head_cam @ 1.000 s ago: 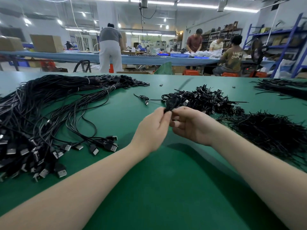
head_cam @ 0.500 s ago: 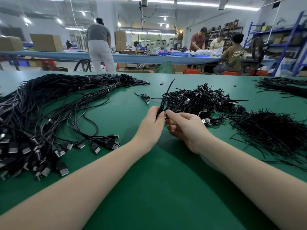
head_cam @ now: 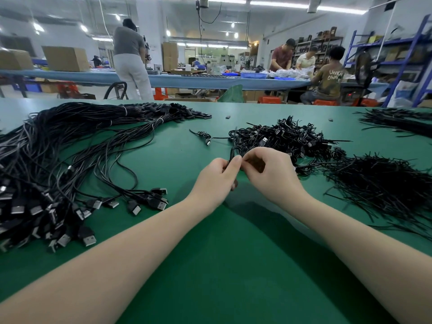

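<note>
My left hand point(head_cam: 216, 181) and my right hand point(head_cam: 271, 174) meet over the middle of the green table point(head_cam: 210, 265). Between them they pinch a small coiled black cable point(head_cam: 234, 152), whose loop sticks up above my fingertips. Most of that cable is hidden inside my fingers. Just behind my hands lies a heap of coiled, tied cables point(head_cam: 285, 139) with USB plugs showing. One tied cable point(head_cam: 205, 136) lies alone to the left of that heap.
A large bundle of long black USB cables point(head_cam: 58, 160) covers the left of the table, plugs toward me. A pile of black twist ties point(head_cam: 385, 185) lies at the right, another black pile point(head_cam: 402, 120) at the far right. Several people work at a blue table point(head_cam: 187, 80) behind.
The straight black strand that stood up between my hands is now wound down; only a short loop shows. My hands have stayed together at the table's middle.
</note>
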`<state>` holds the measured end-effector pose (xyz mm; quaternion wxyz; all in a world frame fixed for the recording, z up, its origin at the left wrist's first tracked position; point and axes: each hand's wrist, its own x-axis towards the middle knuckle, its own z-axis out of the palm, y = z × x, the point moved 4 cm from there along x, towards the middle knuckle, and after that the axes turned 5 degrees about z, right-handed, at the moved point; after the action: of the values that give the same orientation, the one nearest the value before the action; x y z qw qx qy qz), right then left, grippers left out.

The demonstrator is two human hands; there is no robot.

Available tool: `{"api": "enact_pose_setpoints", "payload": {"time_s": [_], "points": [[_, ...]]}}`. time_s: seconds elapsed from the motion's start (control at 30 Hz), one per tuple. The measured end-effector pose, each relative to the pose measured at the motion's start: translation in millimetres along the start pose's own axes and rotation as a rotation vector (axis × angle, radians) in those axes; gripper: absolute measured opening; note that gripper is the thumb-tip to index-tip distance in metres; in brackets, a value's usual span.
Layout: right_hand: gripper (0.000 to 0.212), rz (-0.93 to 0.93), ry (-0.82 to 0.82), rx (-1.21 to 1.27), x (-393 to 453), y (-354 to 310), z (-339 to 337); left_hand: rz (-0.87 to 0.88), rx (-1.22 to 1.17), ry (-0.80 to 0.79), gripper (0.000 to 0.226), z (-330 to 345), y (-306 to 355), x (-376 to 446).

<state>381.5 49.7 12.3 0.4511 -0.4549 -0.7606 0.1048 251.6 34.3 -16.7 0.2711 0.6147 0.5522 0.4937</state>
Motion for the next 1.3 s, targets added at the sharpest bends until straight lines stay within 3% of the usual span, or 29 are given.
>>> {"api": "enact_pose_setpoints", "payload": {"time_s": [0.1, 0.23, 0.37, 0.47, 0.7, 0.8, 0.97, 1.1, 1.3], "points": [[0.005, -0.079, 0.012, -0.115, -1, 4, -3, 0.014, -0.156, 0.001, 0.057, -1, 4, -2], [0.013, -0.1, 0.005, -0.101, -3, 7, -5, 0.191, -0.221, 0.09, 0.049, -5, 14, -5], [0.011, 0.005, 0.019, -0.022, 0, 10, -4, 0.207, -0.329, 0.024, 0.03, -5, 9, -2], [0.009, 0.021, 0.036, 0.023, 0, 13, -6, 0.25, -0.3, -0.006, 0.042, -1, 3, -2], [0.005, -0.084, 0.074, 0.078, 0, -2, -3, 0.238, -0.22, 0.21, 0.028, -16, 0, 3], [0.004, -0.177, 0.092, 0.015, 0, -10, -7, 0.144, -0.331, 0.179, 0.031, -19, 4, 5], [0.005, -0.509, 0.139, -0.247, -8, -20, -12, -0.199, -0.631, -0.067, 0.012, -4, 5, 0], [0.004, -0.431, 0.17, -0.196, -9, -12, -16, -0.094, -0.584, -0.21, 0.036, -5, 3, 2], [0.007, -0.381, 0.174, -0.131, -7, -9, -14, 0.135, -0.332, -0.09, 0.019, -8, 2, 3]]}}
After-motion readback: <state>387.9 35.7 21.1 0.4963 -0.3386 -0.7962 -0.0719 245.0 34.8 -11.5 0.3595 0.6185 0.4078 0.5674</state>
